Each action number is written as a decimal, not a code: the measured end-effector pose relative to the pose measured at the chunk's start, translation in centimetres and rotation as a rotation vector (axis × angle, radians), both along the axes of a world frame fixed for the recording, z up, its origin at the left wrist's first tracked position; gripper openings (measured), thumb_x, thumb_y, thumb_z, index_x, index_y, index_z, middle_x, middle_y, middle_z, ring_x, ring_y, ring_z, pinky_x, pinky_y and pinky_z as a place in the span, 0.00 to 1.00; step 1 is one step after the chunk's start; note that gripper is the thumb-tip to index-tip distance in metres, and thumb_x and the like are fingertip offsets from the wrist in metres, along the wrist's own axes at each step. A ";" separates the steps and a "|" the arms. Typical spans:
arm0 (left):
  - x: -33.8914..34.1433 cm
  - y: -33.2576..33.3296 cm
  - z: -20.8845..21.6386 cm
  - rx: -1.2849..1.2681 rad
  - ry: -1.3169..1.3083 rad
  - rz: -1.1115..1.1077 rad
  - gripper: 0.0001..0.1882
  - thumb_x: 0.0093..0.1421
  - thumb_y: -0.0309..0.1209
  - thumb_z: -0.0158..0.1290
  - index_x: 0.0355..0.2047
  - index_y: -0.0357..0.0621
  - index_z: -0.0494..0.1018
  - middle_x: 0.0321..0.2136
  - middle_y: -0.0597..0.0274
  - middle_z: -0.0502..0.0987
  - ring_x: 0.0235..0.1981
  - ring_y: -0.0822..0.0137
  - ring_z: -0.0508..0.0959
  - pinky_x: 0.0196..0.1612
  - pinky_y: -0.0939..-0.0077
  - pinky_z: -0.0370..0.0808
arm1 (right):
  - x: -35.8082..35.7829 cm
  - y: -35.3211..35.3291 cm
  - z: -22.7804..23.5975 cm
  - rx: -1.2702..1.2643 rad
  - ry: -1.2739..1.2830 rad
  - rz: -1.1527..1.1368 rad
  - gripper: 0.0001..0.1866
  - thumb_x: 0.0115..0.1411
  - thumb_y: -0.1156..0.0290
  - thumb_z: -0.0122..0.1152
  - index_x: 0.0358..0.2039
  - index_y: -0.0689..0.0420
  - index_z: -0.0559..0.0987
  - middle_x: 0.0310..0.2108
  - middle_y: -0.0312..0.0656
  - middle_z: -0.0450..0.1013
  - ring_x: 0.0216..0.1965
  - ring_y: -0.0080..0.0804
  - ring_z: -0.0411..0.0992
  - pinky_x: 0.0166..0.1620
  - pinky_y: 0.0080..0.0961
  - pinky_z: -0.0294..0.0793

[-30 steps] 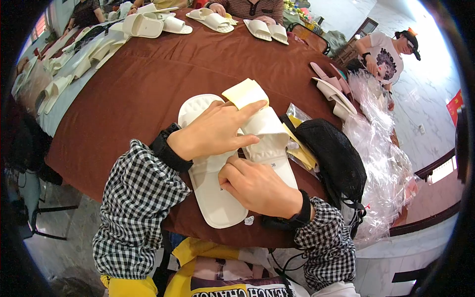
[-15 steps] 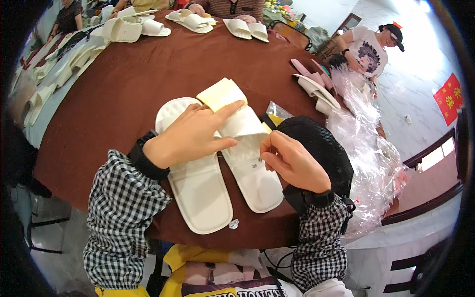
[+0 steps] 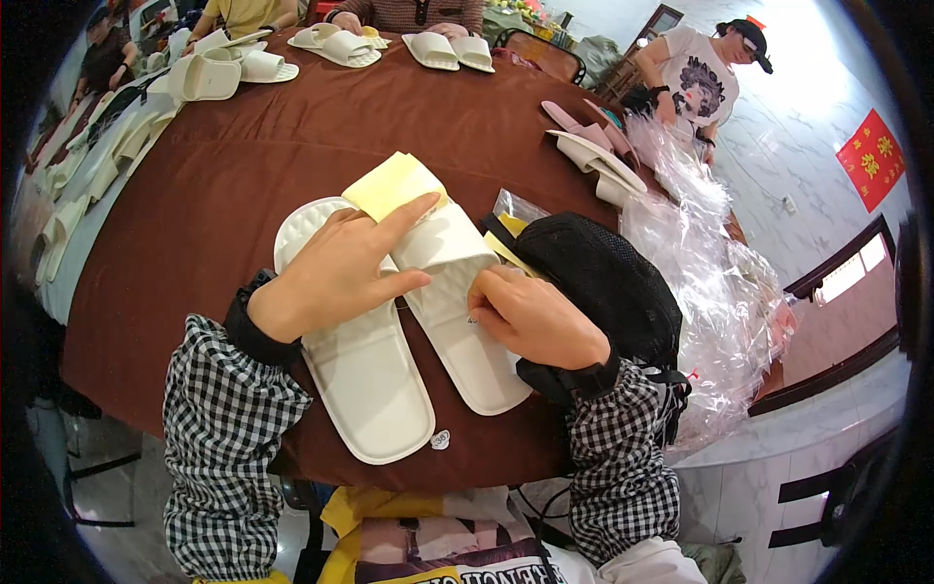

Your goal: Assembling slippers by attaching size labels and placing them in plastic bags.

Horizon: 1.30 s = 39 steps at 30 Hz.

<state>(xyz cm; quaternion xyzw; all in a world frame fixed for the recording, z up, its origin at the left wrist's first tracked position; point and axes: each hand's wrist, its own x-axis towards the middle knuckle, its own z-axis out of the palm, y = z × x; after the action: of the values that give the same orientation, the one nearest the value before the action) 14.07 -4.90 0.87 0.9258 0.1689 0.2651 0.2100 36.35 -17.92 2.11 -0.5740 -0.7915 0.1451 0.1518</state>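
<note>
Two white slide slippers lie side by side on the brown-covered table, toes pointing away from me. My left hand (image 3: pixel 336 271) reaches across the left slipper (image 3: pixel 375 394), fingers stretched and apart. Its index finger rests at the edge of a yellow paper-like sheet (image 3: pixel 394 185), and its thumb lies on the strap of the right slipper (image 3: pixel 443 238). Beside that strap's near right edge, my right hand (image 3: pixel 540 316) is closed in a pinch over the insole. What its fingertips hold, if anything, is hidden. A small round white sticker (image 3: pixel 441 440) lies near the left slipper's heel.
A black mesh cap-like item (image 3: pixel 603 277) sits by my right hand, next to clear plastic wrapping (image 3: pixel 681 282). More slippers (image 3: pixel 598 165) lie at the right edge. Across the table (image 3: pixel 224 204), co-workers sit behind white slippers (image 3: pixel 448 51). Another person (image 3: pixel 696 83) stands at right.
The view has shifted, so the slippers and table appear further left. My right hand has moved slightly left, closer over the right slipper. My left hand keeps its place on the slippers.
</note>
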 end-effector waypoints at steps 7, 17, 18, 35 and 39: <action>-0.3 -0.1 0.3 0.018 0.010 0.004 0.37 0.58 0.38 0.58 0.65 0.41 0.59 0.30 0.45 0.79 0.37 0.46 0.79 0.50 0.57 0.70 | -0.4 -0.1 0.2 0.001 0.011 -0.016 0.06 0.59 0.74 0.58 0.35 0.59 0.71 0.34 0.46 0.72 0.38 0.46 0.72 0.41 0.37 0.72; -0.1 -0.3 0.6 -0.006 0.046 0.011 0.37 0.59 0.38 0.58 0.66 0.43 0.57 0.29 0.46 0.80 0.36 0.46 0.79 0.49 0.56 0.70 | 0.4 0.8 -0.5 0.014 0.173 0.010 0.05 0.59 0.76 0.59 0.33 0.61 0.72 0.29 0.46 0.73 0.33 0.41 0.73 0.38 0.33 0.72; -0.2 -0.2 0.4 0.011 0.020 0.012 0.37 0.59 0.38 0.58 0.66 0.44 0.57 0.29 0.46 0.80 0.36 0.46 0.79 0.49 0.57 0.70 | 0.3 0.8 -0.2 0.018 0.175 0.009 0.05 0.59 0.76 0.59 0.33 0.61 0.72 0.29 0.46 0.73 0.33 0.41 0.73 0.38 0.33 0.72; 0.0 -0.1 0.4 0.003 0.000 -0.025 0.39 0.57 0.35 0.61 0.66 0.42 0.58 0.45 0.41 0.77 0.44 0.45 0.76 0.51 0.59 0.69 | 1.1 0.9 -0.4 -0.087 0.244 0.028 0.09 0.58 0.71 0.64 0.31 0.61 0.74 0.26 0.42 0.73 0.27 0.33 0.72 0.32 0.29 0.70; 0.2 0.0 0.5 0.015 -0.025 -0.048 0.39 0.56 0.34 0.61 0.66 0.42 0.58 0.50 0.40 0.74 0.50 0.44 0.74 0.53 0.59 0.69 | 1.3 0.7 -0.2 -0.050 0.238 0.036 0.09 0.57 0.71 0.64 0.30 0.61 0.73 0.26 0.44 0.73 0.27 0.37 0.72 0.32 0.33 0.70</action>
<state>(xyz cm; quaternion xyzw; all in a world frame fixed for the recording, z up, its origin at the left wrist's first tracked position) 14.23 -4.87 1.34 0.9277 0.1418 0.2729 0.2115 37.64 -17.18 1.89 -0.5422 -0.7741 0.2345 0.2276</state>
